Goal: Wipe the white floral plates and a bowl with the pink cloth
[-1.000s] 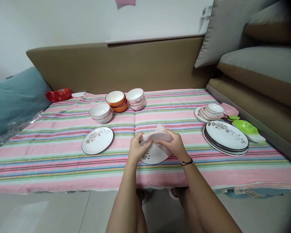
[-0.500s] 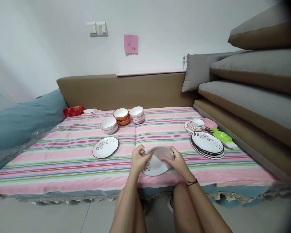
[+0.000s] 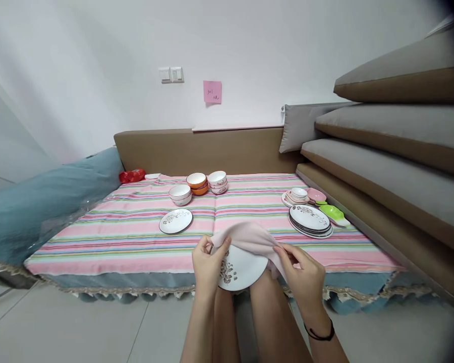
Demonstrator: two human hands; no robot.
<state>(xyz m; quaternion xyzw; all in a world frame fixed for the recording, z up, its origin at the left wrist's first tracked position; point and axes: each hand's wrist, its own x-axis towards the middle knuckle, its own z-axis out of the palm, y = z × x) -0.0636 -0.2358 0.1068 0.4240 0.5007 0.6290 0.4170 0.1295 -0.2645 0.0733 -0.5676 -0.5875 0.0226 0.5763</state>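
Observation:
A white plate with brown flowers (image 3: pixel 242 269) is held tilted above my knees. My left hand (image 3: pixel 211 259) grips its left edge, the thumb pressing a pale pink cloth (image 3: pixel 245 234) against it. The cloth drapes over the plate's far edge and partly hides it. My right hand (image 3: pixel 300 269) pinches the cloth's right end, apart from the plate, so the cloth is stretched between both hands. A matching plate (image 3: pixel 176 221) lies flat on the striped cover to the left. To the right stands a stack of similar plates (image 3: pixel 309 218).
Behind are white bowls (image 3: pixel 180 193), orange bowls (image 3: pixel 196 180) and more white bowls (image 3: pixel 217 179). Small dishes (image 3: pixel 298 193), a pink dish (image 3: pixel 316 195) and a green dish (image 3: pixel 331 212) sit right. Stacked cushions (image 3: pixel 393 118) rise at the right; a red bundle (image 3: pixel 132 175) lies back left.
The plate and cloth have come closer to me, over my knees. My right hand has moved right, away from the plate, pulling the cloth wider. My view has tilted up.

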